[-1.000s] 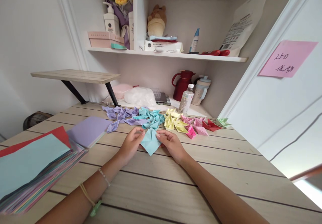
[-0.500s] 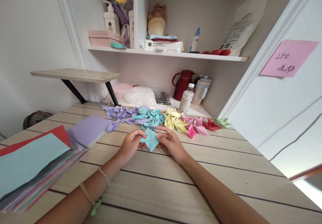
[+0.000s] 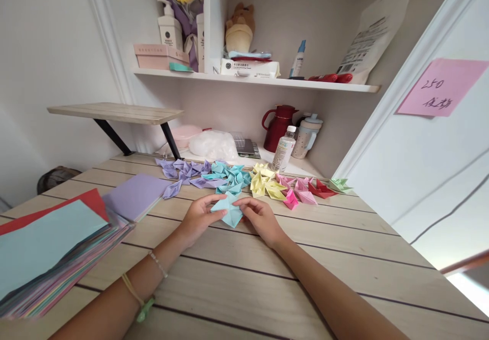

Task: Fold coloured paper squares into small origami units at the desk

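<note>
Head view: lt. blue paper (image 3: 232, 218) is front-left of the yellow folded pcs (image 3: 259, 184), L hand (image 3: 197, 218) pinching its left side, R hand (image 3: 263, 220) gripping its upper right edge. Vs. a moment ago, paper's left corner pokes out more & L thumb sits lower, so folding's prob. mid-step. Teal folded pcs (image 3: 234, 178) lie left of the yellow pcs.

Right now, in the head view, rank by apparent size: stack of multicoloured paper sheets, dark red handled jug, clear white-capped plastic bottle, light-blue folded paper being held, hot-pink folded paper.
1. Stack of multicoloured paper sheets
2. Dark red handled jug
3. Clear white-capped plastic bottle and light-blue folded paper: too alike to rank
4. Hot-pink folded paper
</note>
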### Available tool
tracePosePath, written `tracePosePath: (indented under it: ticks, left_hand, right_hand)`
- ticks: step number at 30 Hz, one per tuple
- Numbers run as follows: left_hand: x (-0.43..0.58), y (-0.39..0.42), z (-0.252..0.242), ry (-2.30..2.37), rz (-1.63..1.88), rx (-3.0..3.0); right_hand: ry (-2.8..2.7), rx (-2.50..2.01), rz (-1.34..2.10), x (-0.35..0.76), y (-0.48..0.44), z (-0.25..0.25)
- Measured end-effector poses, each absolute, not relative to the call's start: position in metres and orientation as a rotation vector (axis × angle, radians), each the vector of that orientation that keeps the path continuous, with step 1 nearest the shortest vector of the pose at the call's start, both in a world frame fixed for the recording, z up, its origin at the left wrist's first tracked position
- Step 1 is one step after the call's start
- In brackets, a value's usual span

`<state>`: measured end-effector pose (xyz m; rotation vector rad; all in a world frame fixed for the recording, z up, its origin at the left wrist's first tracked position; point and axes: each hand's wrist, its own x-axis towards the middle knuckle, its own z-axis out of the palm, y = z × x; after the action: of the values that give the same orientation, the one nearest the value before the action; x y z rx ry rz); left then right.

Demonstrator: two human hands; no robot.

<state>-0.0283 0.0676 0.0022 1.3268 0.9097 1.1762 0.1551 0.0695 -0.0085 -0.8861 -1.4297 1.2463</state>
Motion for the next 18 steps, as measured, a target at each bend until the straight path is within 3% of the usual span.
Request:
tracePosePath:
  ticks: [6, 18]
  left_hand:
    - [-0.0278, 0.067, 0.0009, 0.894, 1.13, 1.384]
    - [-0.0296, 0.0679, 0.004, 1.044, 1.25, 1.631]
  right_hand:
    - [-1.415, -0.871, 1.373, 0.1575, 0.0672, -0.0034]
    - [-1.593, -0.98, 0.999, 0.1592, 0.0697, -0.0091]
